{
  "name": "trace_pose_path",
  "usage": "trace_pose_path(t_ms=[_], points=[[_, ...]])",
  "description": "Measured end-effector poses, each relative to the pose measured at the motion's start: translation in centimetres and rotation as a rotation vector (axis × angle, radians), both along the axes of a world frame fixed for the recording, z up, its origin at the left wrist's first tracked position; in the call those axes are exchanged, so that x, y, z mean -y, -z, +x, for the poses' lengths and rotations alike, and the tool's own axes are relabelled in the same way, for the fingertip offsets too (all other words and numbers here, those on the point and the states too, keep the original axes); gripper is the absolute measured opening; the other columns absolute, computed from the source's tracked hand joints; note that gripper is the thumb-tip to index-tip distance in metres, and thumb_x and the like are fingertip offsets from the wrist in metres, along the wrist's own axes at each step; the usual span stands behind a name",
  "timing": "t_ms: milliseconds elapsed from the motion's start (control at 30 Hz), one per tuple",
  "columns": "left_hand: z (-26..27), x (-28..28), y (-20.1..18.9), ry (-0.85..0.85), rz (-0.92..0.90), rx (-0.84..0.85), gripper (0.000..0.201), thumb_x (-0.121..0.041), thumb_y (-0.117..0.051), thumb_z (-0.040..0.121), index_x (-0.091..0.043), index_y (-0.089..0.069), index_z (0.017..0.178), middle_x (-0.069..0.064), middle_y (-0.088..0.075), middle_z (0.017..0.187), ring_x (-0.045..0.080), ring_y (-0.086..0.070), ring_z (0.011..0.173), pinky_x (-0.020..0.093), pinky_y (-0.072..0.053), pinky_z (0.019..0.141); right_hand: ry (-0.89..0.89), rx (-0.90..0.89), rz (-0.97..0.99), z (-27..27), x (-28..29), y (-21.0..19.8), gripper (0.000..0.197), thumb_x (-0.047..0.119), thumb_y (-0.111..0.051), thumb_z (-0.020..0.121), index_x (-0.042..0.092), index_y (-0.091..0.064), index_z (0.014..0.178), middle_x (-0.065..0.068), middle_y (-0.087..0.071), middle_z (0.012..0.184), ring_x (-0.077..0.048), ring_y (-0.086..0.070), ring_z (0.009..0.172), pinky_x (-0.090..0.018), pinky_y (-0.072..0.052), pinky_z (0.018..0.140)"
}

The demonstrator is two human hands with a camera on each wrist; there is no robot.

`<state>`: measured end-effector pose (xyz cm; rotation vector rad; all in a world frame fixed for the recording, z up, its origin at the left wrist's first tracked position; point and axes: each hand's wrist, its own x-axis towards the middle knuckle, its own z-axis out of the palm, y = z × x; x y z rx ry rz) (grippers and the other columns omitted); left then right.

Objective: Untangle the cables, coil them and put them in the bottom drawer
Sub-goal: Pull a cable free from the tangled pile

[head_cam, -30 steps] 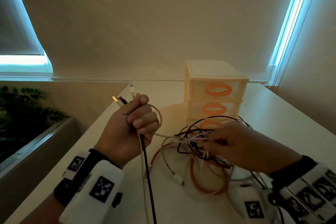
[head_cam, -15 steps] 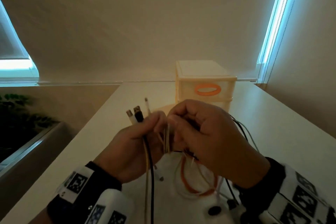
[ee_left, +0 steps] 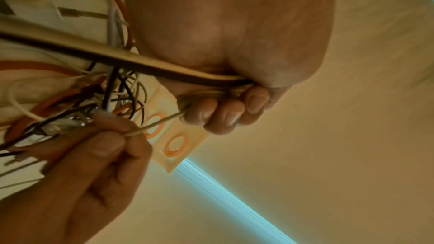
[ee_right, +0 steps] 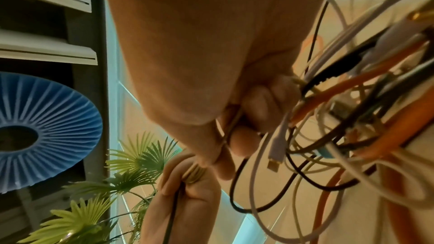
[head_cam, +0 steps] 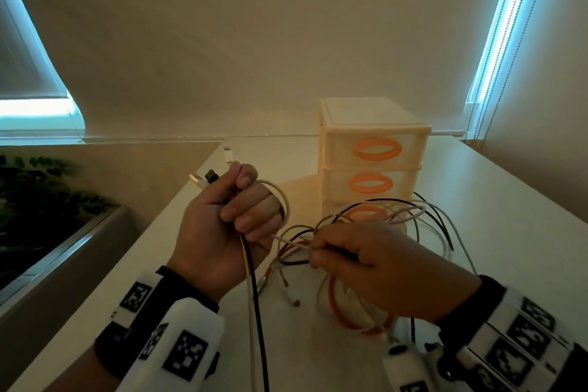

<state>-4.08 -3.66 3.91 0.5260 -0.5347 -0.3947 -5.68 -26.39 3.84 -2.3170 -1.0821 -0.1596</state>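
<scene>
The left hand [head_cam: 222, 232] is clenched in a fist around a bundle of cable ends: a smooth black round cable [head_cam: 259, 312] and a cream cable [head_cam: 251, 302] hang straight down from under the fist, and three plugs [head_cam: 208, 176] stick out above the thumb, one black, two pale. A thin beige cable loop [head_cam: 283, 200] curls round the fingers [ee_left: 225, 116] of this hand, and from the left wrist view one thin strand runs from the fist across to the other hand. The right hand [head_cam: 375, 267] pinches that thin beige strand between thumb and forefinger, with the other fingers curled in; it is held just beside the left hand, above the white worktop [head_cam: 493, 200].

Under and behind the right hand lies the tangled heap of cables [head_cam: 397, 223]: thin black, white and cream rounds loop loosely over each other, and a thicker orange cable [head_cam: 350, 318] makes a wide curve on the worktop. A loose white plug end [head_cam: 291, 296] lies between the two wrists.

The small cream translucent plastic drawer unit [head_cam: 372, 153] stands upright on the worktop just behind the tangle, with three stacked drawers, each with an orange oval handle. All three look closed; the bottom drawer [head_cam: 366, 212] is partly hidden by cable loops, and what the drawers contain cannot be made out.
</scene>
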Motion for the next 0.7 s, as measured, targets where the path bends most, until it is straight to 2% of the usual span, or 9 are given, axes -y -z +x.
trace_pose_path(t_ms=[133, 267, 333, 400, 467, 533, 567, 633, 700], points=[[0.1, -0.3, -0.1, 0.008, -0.017, 0.001, 0.036, -0.035, -0.019, 0.113, -0.018, -0.040, 0.088, -0.009, -0.031, 0.055, 0.009, -0.030, 0.051, 0.023, -0.025, 0.053, 0.066, -0.052, 0.029, 1.0, 1.0, 0.0, 0.020, 0.034, -0.055, 0.102, 0.041, -0.060, 0.084, 0.010, -0.063, 0.075, -0.013, -0.062, 0.072, -0.041, -0.055, 0.068], [0.0, -0.7, -0.3, 0.041, -0.070, 0.004, 0.037, -0.035, -0.018, 0.113, -0.018, -0.040, 0.090, -0.009, -0.033, 0.056, 0.008, -0.031, 0.050, 0.022, -0.027, 0.052, -0.075, -0.271, 0.006, 0.1, 1.0, -0.5, 0.016, 0.025, -0.057, 0.102, 0.029, -0.072, 0.099, 0.003, -0.071, 0.087, -0.009, -0.068, 0.076, -0.033, -0.058, 0.076], [0.0, -1.1, -0.7, 0.060, -0.094, 0.015, 0.037, -0.036, -0.017, 0.112, -0.018, -0.040, 0.089, -0.010, -0.033, 0.054, 0.007, -0.031, 0.049, 0.020, -0.027, 0.051, -0.016, -0.205, 0.048, 0.3, 1.0, -0.6, 0.016, 0.025, -0.057, 0.102, 0.029, -0.070, 0.094, 0.003, -0.069, 0.081, -0.009, -0.066, 0.070, -0.035, -0.058, 0.070], [-0.2, -1.2, -0.9, 0.074, -0.095, 0.032, 0.039, -0.037, -0.015, 0.112, -0.019, -0.040, 0.089, -0.010, -0.032, 0.053, 0.007, -0.031, 0.048, 0.020, -0.026, 0.050, 0.147, 0.002, 0.188, 0.9, 1.0, -0.4, 0.020, 0.032, -0.055, 0.101, 0.028, -0.064, 0.085, 0.004, -0.063, 0.069, -0.011, -0.060, 0.060, -0.037, -0.055, 0.059], [-0.5, -0.8, -1.0, 0.103, -0.073, 0.039, 0.040, -0.038, -0.014, 0.112, -0.019, -0.040, 0.089, -0.010, -0.030, 0.052, 0.007, -0.030, 0.047, 0.020, -0.026, 0.048, 0.229, 0.119, 0.253, 1.2, 0.7, -0.3, 0.023, 0.037, -0.054, 0.100, 0.026, -0.062, 0.082, 0.007, -0.059, 0.065, -0.011, -0.056, 0.057, -0.032, -0.050, 0.054], [-0.8, -0.4, -1.0, 0.150, -0.041, 0.049, 0.039, -0.038, -0.014, 0.112, -0.018, -0.039, 0.089, -0.010, -0.026, 0.050, 0.007, -0.027, 0.044, 0.020, -0.023, 0.045, 0.147, 0.036, 0.140, 1.2, 0.6, -0.2, 0.019, 0.034, -0.058, 0.100, 0.027, -0.066, 0.085, 0.012, -0.062, 0.069, -0.008, -0.059, 0.063, -0.020, -0.046, 0.057], [-0.9, -0.3, -1.0, 0.182, -0.022, 0.059, 0.039, -0.038, -0.014, 0.112, -0.018, -0.038, 0.089, -0.010, -0.025, 0.050, 0.007, -0.024, 0.042, 0.020, -0.021, 0.043, 0.104, -0.038, 0.055, 1.3, 0.7, -0.2, 0.016, 0.034, -0.061, 0.099, 0.029, -0.068, 0.085, 0.014, -0.064, 0.072, -0.008, -0.060, 0.065, -0.018, -0.047, 0.059], [-1.2, 0.0, -1.1, 0.252, 0.025, 0.089, 0.037, -0.036, -0.015, 0.111, -0.016, -0.036, 0.088, -0.009, -0.024, 0.048, 0.008, -0.021, 0.040, 0.022, -0.018, 0.042, 0.138, -0.105, -0.005, 1.6, 1.1, -0.5, 0.016, 0.039, -0.061, 0.098, 0.036, -0.066, 0.083, 0.013, -0.065, 0.073, -0.007, -0.062, 0.066, -0.022, -0.051, 0.061], [-1.5, 0.3, -1.0, 0.309, 0.086, 0.126, 0.033, -0.031, -0.023, 0.111, -0.014, -0.037, 0.087, -0.005, -0.025, 0.046, 0.012, -0.022, 0.039, 0.025, -0.018, 0.040, 0.266, 0.000, 0.049, 1.9, 1.2, -1.1, 0.020, 0.046, -0.058, 0.097, 0.034, -0.064, 0.083, 0.010, -0.064, 0.070, -0.007, -0.060, 0.065, -0.029, -0.053, 0.061]])
